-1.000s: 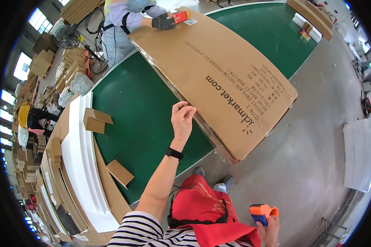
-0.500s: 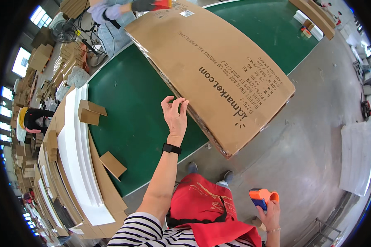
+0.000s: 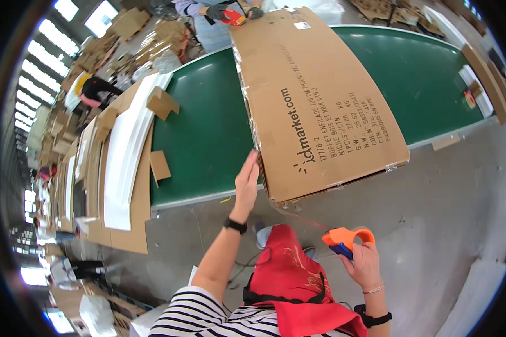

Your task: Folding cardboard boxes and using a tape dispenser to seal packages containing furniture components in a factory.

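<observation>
A long brown cardboard carton (image 3: 287, 67) lies on the green work table, its near end jutting past the table's front edge. My left hand (image 3: 246, 188) presses its outstretched fingers against the carton's left side, close to the near corner. In my right hand (image 3: 364, 264) is an orange and blue tape dispenser (image 3: 343, 240), held in the air below the carton's near end. A thin strand of clear tape (image 3: 303, 218) runs from the carton's near left corner to the dispenser. Clear tape also shows along the left side seam.
Across the green table (image 3: 202, 106), a person's gloved hands (image 3: 216, 12) hold a red tool at the carton's far end. White boards (image 3: 130, 151) and cardboard sheets are stacked at left. Small cardboard pieces (image 3: 159, 166) lie on the table. A tape roll (image 3: 469, 99) sits at right.
My left hand has gone from a pinch at the carton's edge to straight fingers along its side. The tape dispenser has come up toward the carton, with tape now stretched between them. My view has turned.
</observation>
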Motion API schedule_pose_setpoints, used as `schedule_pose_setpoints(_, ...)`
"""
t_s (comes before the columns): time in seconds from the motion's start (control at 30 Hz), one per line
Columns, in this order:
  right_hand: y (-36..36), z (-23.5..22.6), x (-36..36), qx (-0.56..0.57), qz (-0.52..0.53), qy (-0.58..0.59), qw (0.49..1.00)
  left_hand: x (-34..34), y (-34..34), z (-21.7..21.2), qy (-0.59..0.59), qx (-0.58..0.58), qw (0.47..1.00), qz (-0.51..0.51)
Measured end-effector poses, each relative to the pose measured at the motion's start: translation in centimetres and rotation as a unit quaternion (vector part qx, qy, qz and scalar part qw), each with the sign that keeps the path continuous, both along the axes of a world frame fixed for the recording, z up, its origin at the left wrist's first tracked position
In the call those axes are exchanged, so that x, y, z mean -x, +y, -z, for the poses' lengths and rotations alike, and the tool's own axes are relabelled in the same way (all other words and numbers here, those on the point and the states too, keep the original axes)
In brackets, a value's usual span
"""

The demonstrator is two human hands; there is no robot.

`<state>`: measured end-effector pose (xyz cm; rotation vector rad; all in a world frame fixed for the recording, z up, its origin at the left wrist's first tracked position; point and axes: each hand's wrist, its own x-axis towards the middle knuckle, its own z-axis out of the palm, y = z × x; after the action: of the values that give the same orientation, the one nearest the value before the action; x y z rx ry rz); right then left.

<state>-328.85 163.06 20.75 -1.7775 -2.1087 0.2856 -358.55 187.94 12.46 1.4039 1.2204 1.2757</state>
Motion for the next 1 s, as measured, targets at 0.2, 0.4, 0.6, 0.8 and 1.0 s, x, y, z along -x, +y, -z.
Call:
schedule_pose_setpoints(0.2,5.6,-1.0,-5.3,-0.023,-0.142,-0.015,0.99,-5.3,-11.0,0.7,-0.235,0.122,0.949,-0.173)
schedule_pose_setpoints(0.4,9.0,-0.1,-8.6,0.009,-0.228,0.0,0.974,-9.9,-8.5,0.7,-0.309,0.08,0.855,-0.409)
schedule_pose_setpoints(0.6,11.1,-0.3,-11.0,0.006,-0.293,0.012,0.956,-14.0,-6.7,0.0,-0.334,0.02,0.779,-0.531)
schedule_pose_setpoints(0.8,13.8,-1.9,-18.3,0.008,-0.348,0.0,0.937,-16.3,-5.1,1.6,-0.277,-0.023,0.782,-0.558)
schedule_pose_setpoints(1.0,15.7,-2.9,-36.1,0.03,-0.348,-0.038,0.936,-25.7,-3.5,-0.3,-0.247,-0.034,0.753,-0.609)
